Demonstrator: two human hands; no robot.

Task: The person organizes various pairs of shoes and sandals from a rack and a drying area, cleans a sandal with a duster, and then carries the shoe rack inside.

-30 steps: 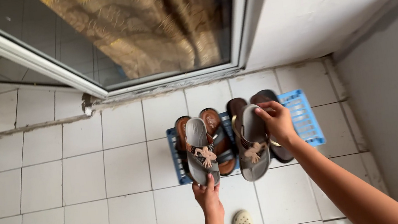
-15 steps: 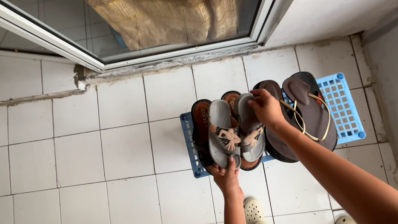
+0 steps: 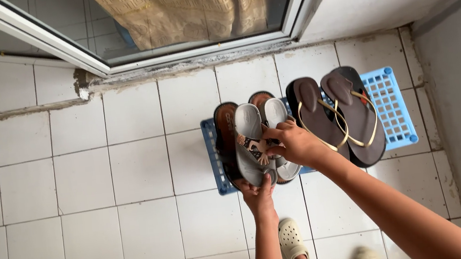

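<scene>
Head view: hands [image 3: 281, 164] grip grey sandals [image 3: 253, 144].

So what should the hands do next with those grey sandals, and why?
Probably set the grey sandals flat on the blue rack. Both the left hand and right hand grip them atop the brown pair, while the dark flip-flops already lie neatly.

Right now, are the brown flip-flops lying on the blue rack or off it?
On it. The brown flip-flops lie side by side, soles down, across the blue rack, and neither hand touches them.

White tiled floor [image 3: 73, 184], blue plastic rack [image 3: 391, 104] on it, sandals on rack
</scene>
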